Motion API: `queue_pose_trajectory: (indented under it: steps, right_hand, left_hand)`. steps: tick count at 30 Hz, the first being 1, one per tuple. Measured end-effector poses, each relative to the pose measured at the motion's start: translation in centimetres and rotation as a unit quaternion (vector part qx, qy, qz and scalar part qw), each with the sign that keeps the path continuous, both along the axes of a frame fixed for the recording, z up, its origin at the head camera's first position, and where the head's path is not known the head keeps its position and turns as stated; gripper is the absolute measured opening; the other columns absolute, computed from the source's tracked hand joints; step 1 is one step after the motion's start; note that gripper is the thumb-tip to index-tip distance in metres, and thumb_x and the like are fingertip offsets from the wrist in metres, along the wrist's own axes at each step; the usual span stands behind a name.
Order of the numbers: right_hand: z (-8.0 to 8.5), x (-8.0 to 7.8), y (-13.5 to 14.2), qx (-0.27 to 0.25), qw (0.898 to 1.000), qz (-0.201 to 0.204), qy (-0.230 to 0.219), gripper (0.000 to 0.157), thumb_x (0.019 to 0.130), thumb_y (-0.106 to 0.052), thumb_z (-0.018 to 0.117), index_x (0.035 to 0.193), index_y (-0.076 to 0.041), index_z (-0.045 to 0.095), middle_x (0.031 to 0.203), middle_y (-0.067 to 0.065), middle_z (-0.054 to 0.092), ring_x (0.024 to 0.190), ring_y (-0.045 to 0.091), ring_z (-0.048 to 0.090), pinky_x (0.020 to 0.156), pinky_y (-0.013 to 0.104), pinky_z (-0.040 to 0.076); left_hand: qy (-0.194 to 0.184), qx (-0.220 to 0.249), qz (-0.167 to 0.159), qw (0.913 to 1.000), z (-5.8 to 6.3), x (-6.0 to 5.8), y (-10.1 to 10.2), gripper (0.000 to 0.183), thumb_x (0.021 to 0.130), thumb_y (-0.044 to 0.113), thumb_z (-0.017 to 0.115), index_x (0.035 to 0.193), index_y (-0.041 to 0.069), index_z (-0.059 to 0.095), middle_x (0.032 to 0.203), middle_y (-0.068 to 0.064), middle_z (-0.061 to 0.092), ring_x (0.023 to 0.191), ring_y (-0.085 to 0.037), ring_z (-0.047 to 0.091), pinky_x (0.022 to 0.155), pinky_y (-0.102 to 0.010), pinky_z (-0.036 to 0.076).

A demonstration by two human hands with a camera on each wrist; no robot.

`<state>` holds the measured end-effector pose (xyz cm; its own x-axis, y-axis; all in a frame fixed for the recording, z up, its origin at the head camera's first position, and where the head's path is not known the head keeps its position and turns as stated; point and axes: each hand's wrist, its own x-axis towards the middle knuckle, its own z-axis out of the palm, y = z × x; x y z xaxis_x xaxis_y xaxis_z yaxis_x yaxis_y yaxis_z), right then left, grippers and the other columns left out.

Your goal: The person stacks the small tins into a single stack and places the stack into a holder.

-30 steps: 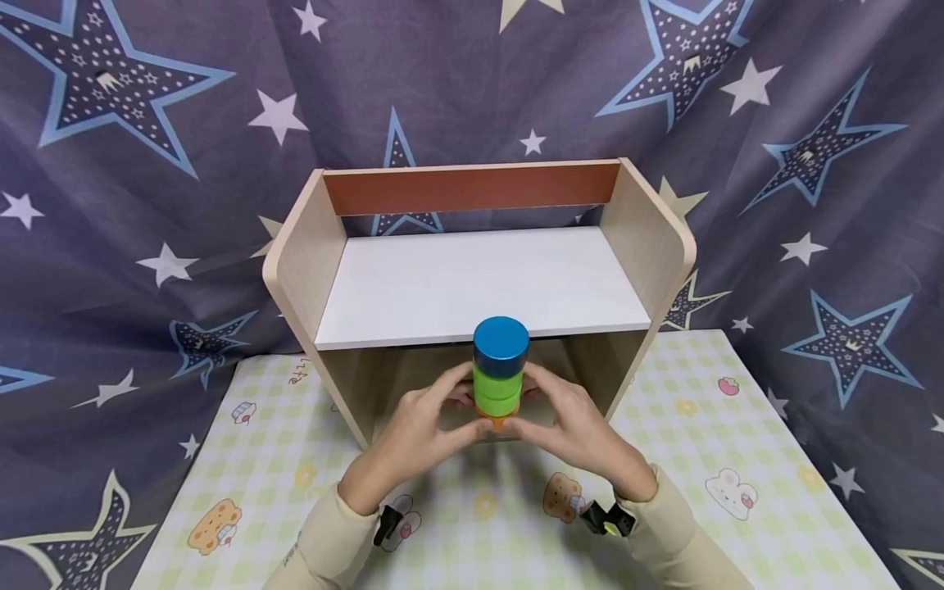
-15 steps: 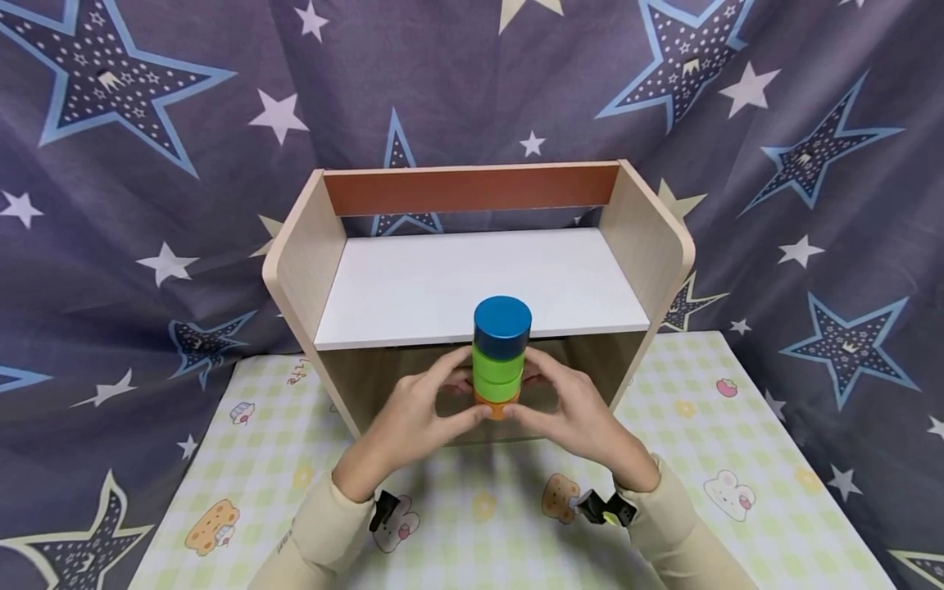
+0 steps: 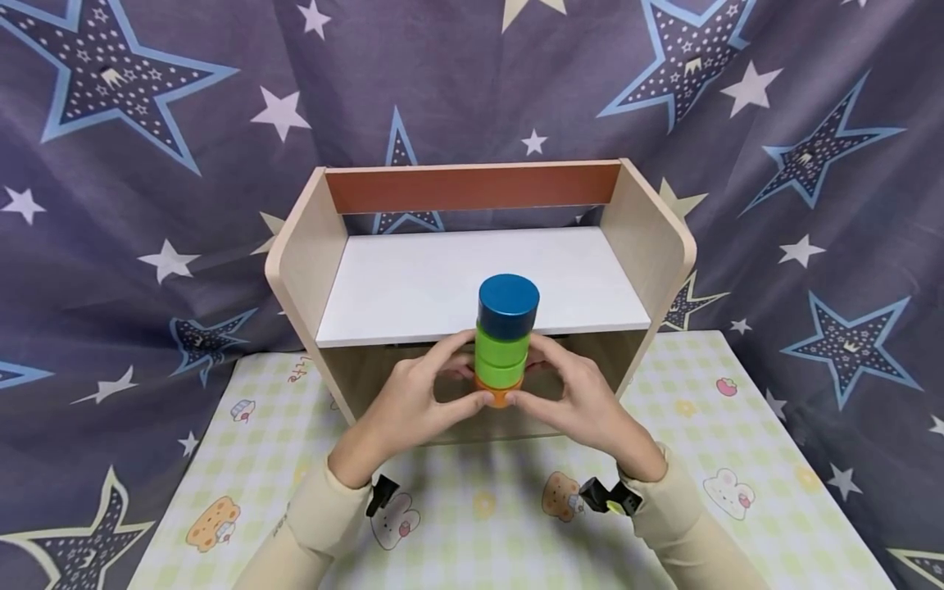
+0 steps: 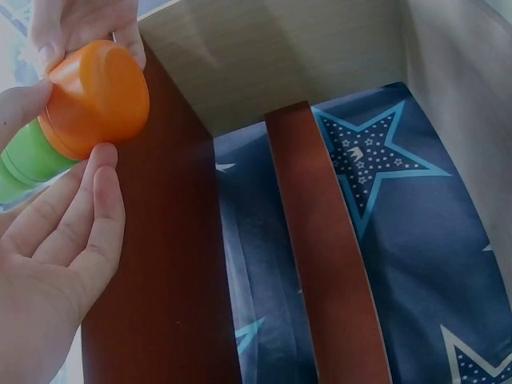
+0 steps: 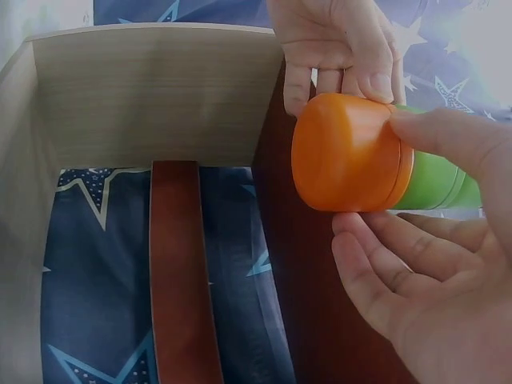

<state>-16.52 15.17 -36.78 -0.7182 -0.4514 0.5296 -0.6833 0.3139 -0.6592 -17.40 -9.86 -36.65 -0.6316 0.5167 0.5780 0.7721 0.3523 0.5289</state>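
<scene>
Upright between both hands is a cylindrical stack of round pieces, blue on top, green in the middle and orange below. My left hand holds it from the left, its thumb on the orange piece. From the right, my right hand grips the same orange part with thumb and fingers. Both wrist views show the rounded orange base from beneath. The stack hangs in the air, in front of the white upper shelf of a small wooden shelf unit; its blue top overlaps the shelf in the head view.
Beneath the white board lies the shelf unit's lower compartment, partly hidden by the hands. The unit's wooden side panel rises on the right, and a brown rail crosses the back. A checked cloth covers the table; a star-patterned curtain hangs behind.
Both hands have lifted the stack and carried it slightly to the right. Its blue top now appears higher, over the white shelf. The grip looks the same.
</scene>
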Motion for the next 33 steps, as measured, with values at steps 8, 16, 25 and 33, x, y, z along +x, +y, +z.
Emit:
queue_pose_trajectory:
  steps: [8,16,25,33]
  right_hand:
    - [1.3,-0.2,-0.1,0.002,1.0,-0.004,0.004,0.068,0.086,-0.012,0.081,0.146,-0.014,0.049,0.112,-0.002,0.069,0.1,0.015,0.066,0.086,0.036,0.055]
    - [2.5,-0.6,-0.2,-0.007,1.0,-0.006,0.019,0.068,0.084,-0.009,0.083,0.144,-0.01,0.051,0.11,0.0,0.069,0.097,0.015,0.067,0.085,0.036,0.055]
    - [3.5,-0.8,-0.4,-0.02,1.0,0.007,0.023,0.069,0.084,-0.006,0.082,0.144,-0.009,0.05,0.114,0.001,0.069,0.099,0.016,0.066,0.087,0.035,0.055]
    - [4.2,-1.1,-0.5,-0.016,1.0,0.003,0.023,0.069,0.085,-0.01,0.082,0.146,-0.014,0.049,0.116,-0.002,0.068,0.103,0.014,0.065,0.089,0.038,0.054]
  left_hand:
    - [0.013,0.008,-0.002,0.9999,1.2,-0.3,-0.1,0.077,0.085,0.022,0.083,0.15,0.013,0.043,0.116,0.002,0.071,0.093,-0.013,0.07,0.08,-0.034,0.057]
    - [0.023,0.003,0.002,0.9997,2.4,-0.6,-0.2,0.077,0.084,0.023,0.085,0.148,0.01,0.044,0.113,0.002,0.072,0.09,-0.011,0.069,0.08,-0.033,0.057]
    - [0.02,-0.001,0.001,0.9998,3.8,-0.7,-0.3,0.077,0.084,0.023,0.084,0.148,0.009,0.043,0.113,0.0,0.072,0.091,-0.014,0.07,0.08,-0.035,0.057]
    - [0.03,0.001,0.0,0.9995,4.4,-0.9,-0.5,0.077,0.085,0.023,0.084,0.149,0.01,0.044,0.111,0.002,0.073,0.092,-0.007,0.068,0.081,-0.031,0.056]
